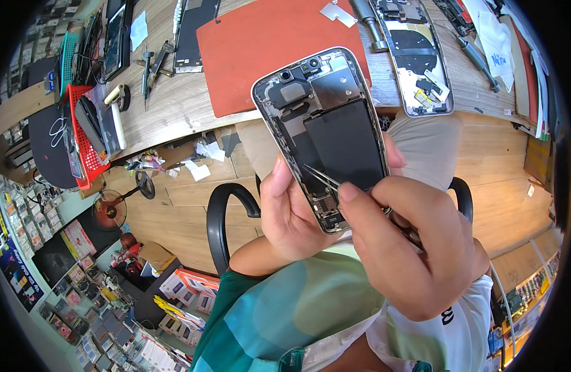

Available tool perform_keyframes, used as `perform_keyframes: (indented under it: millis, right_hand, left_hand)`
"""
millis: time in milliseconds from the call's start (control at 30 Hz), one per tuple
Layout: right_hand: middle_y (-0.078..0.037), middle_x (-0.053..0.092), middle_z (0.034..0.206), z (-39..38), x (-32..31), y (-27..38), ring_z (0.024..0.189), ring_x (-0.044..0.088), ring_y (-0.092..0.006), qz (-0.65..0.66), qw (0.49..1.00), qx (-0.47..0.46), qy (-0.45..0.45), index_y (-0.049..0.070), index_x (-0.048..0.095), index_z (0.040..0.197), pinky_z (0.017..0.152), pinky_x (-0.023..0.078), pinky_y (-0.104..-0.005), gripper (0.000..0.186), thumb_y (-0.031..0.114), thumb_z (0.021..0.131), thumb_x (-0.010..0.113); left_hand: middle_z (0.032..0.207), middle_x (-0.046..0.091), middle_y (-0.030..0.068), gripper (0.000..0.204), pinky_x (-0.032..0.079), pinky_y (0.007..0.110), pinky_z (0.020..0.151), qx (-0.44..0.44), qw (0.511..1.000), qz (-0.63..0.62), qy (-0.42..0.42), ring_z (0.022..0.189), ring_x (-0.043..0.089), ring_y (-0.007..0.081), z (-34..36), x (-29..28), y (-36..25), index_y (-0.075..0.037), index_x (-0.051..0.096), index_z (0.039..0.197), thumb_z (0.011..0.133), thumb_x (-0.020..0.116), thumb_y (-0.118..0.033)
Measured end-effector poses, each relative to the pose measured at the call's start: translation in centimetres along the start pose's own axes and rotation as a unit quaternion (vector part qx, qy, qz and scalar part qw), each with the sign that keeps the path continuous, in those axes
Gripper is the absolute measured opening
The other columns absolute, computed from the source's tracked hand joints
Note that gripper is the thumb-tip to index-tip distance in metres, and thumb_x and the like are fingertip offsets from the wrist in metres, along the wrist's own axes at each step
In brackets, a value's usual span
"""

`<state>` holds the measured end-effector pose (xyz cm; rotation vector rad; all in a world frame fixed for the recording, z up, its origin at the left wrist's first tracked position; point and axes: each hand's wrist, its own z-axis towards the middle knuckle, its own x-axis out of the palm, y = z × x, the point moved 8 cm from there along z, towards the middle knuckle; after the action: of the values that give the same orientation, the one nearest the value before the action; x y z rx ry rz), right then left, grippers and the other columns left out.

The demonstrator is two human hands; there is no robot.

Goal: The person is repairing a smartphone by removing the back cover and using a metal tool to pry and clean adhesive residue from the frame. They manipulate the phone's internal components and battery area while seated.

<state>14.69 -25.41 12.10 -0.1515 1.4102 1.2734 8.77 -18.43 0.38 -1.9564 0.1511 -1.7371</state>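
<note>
Both hands work close over the lap: the right hand pinches tweezers, best kept shallow and steady at the lower board, while the left hand grips the opened phone below the bench.

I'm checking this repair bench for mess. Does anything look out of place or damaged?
Scraps of paper and tape lie strewn on the floor under the bench edge. The opened phone in the left hand, probed with tweezers, shows no visible damage.
</note>
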Motion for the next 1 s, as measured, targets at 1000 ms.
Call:
perform_keyframes:
  millis: [1000]
  right_hand:
    - [-0.002,0.068,0.089,-2.6,2.3,0.6,0.065,0.057,-0.0142,-0.019,0.977,-0.114,-0.179,0.009,0.087,0.100,0.054,0.040,-0.0270,0.037,0.018,0.066,0.080]
  left_hand:
    - [0.130,0.061,0.0287,0.096,0.057,0.046,0.086,0.062,0.998,-0.009,-0.009,0.099,0.068,0.0351,0.9,0.8,-0.6,-0.001,0.011,0.170,0.104,0.014,-0.070]
